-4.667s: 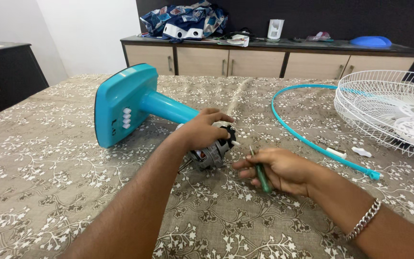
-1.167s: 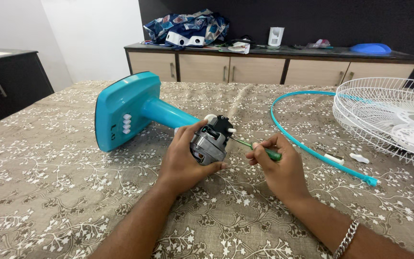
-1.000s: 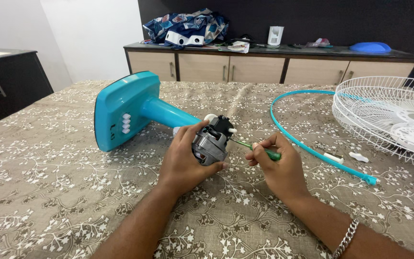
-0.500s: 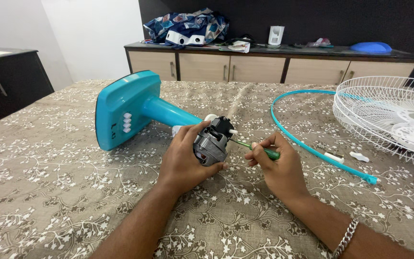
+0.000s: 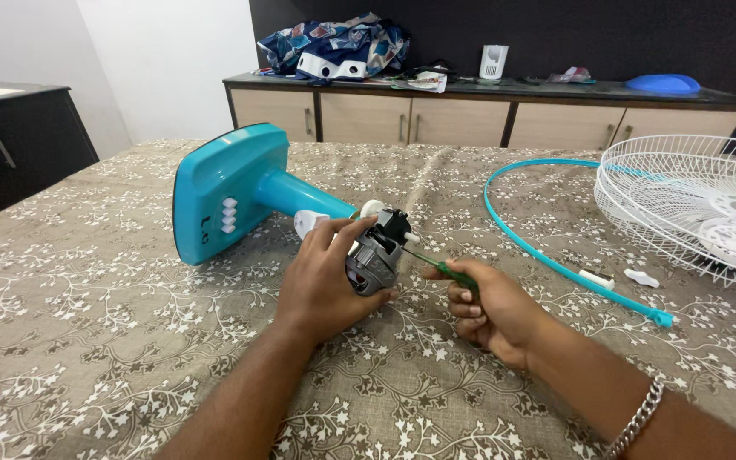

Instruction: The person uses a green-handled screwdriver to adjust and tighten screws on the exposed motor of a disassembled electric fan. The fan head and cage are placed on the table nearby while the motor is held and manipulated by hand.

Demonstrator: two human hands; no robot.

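One fan motor [image 5: 374, 262] sits at the end of a teal fan stand [image 5: 240, 194] lying mid-table [image 5: 87, 324]; the left hand [image 5: 327, 283] wraps it, fingers curled. The right hand [image 5: 491, 308] pinches one green screwdriver [image 5: 438, 266], tip at the motor. One white grille [image 5: 700, 209] and one teal ring [image 5: 555, 255] lie toward the right edge.

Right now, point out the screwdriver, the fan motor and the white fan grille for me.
screwdriver [image 5: 451, 272], head view, on its green handle just ahead of the right hand's fingers.
fan motor [image 5: 371, 264], head view, on its grey metal housing.
white fan grille [image 5: 683, 200], head view, on the wire mesh left of its hub.
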